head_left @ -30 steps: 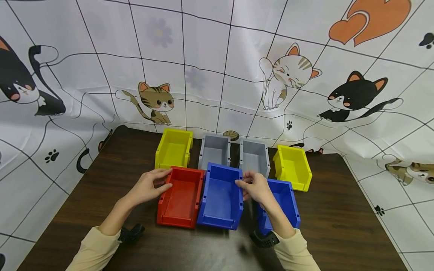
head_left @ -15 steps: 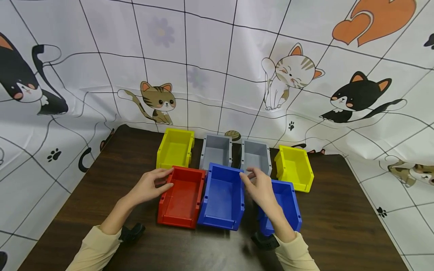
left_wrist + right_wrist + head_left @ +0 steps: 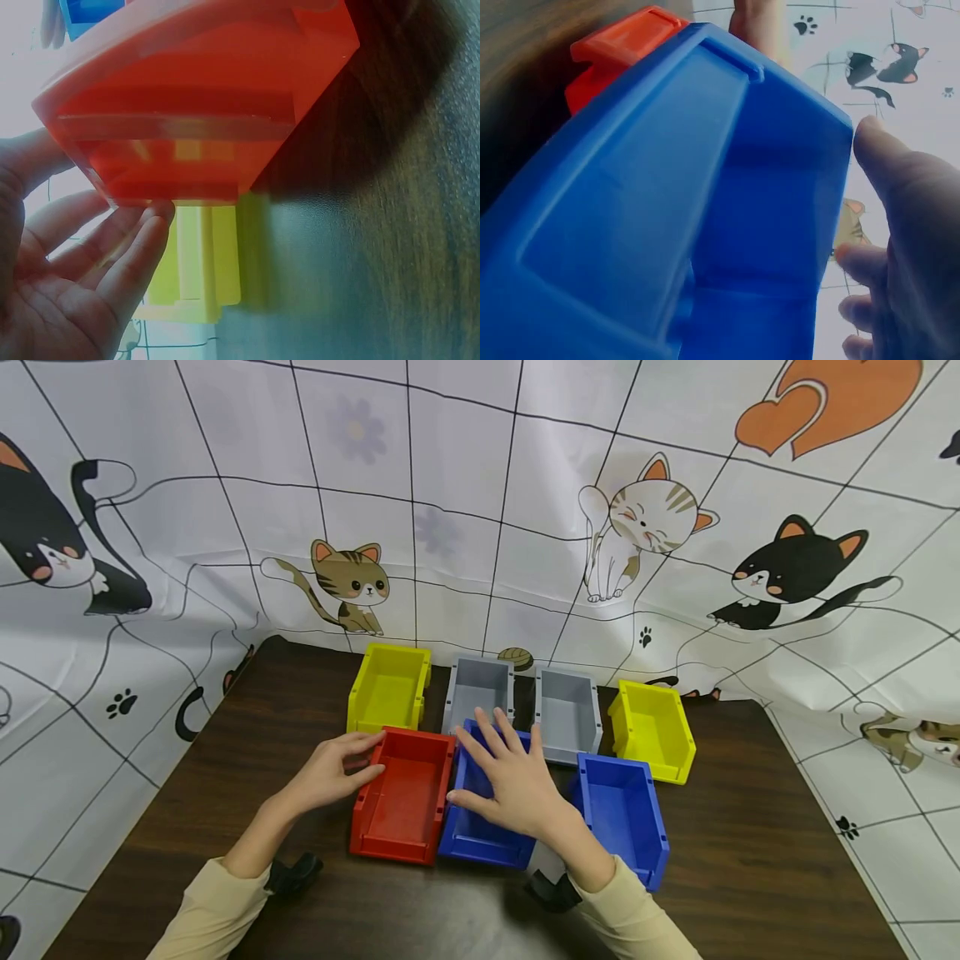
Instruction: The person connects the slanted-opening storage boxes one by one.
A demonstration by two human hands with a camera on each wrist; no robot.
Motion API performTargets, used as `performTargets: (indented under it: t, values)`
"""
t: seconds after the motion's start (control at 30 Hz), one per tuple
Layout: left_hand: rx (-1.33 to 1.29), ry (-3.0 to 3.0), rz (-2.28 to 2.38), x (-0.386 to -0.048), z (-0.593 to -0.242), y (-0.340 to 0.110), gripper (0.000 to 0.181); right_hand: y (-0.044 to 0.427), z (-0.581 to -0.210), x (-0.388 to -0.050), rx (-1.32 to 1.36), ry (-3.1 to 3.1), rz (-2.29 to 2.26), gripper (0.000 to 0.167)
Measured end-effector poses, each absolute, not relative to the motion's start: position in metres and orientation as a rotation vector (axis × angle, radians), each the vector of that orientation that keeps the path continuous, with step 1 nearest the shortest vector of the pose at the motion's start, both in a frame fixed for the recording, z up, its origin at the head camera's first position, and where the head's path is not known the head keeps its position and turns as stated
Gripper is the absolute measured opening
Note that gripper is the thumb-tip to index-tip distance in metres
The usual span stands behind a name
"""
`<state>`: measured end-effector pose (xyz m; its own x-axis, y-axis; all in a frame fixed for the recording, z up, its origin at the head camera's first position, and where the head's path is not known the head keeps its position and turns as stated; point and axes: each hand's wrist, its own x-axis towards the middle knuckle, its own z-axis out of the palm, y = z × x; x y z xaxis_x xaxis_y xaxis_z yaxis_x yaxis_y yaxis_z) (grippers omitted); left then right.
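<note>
My left hand (image 3: 327, 771) holds the left wall of a red storage bin (image 3: 402, 797), its thumb and fingertips at the rim. In the left wrist view, the fingertips lie against the outside of the red bin (image 3: 187, 90), and the thumb tip is hidden behind it. Beside the red bin stands a blue storage bin (image 3: 487, 852). Over it, my right hand (image 3: 517, 781) spreads its fingers, covering much of the inside. The right wrist view has the thumb close to the rim of the blue bin (image 3: 765, 202); contact is unclear there.
A second blue bin (image 3: 622, 814) stands to the right of my right forearm. Behind are a yellow bin (image 3: 388, 689), two grey bins (image 3: 567, 710) and another yellow bin (image 3: 652, 731). A cat-print cloth (image 3: 465, 527) hangs behind the dark wooden table (image 3: 757, 860).
My right hand has left the middle blue bin's right rim, where it had its fingertips, and moved left over that bin with fingers spread. My left hand stays at the red bin.
</note>
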<state>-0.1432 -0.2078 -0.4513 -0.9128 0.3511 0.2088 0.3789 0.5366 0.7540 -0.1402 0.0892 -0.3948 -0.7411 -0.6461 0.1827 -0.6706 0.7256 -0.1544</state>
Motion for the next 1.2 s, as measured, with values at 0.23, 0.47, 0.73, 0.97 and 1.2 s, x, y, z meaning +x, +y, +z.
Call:
performTargets:
  t: [0.23,0.47,0.73,0.97,1.2]
  values:
    - [-0.64,-2.733,-1.356,-0.143,-0.45,-0.208,0.052,0.079,-0.395,-0.142,1.091,-2.896,0.297,0.083]
    - [-0.646,-2.732,-1.35,-0.143,-0.45,-0.207,0.051,0.066,-0.403,-0.143,1.064,-2.986,0.28,0.088]
    - [-0.628,-2.729,-1.373,-0.142,-0.45,-0.206,0.052,0.064,-0.411,-0.143,1.061,-2.998,0.218,0.087]
    - [-0.627,-2.727,-1.397,-0.141,-0.45,-0.207,0.052,0.063,-0.415,-0.142,1.067,-2.997,0.25,0.085]
    - [-0.609,-2.731,-1.416,-0.141,-0.449,-0.206,0.053,0.063,-0.416,-0.143,1.08,-2.99,0.246,0.084]
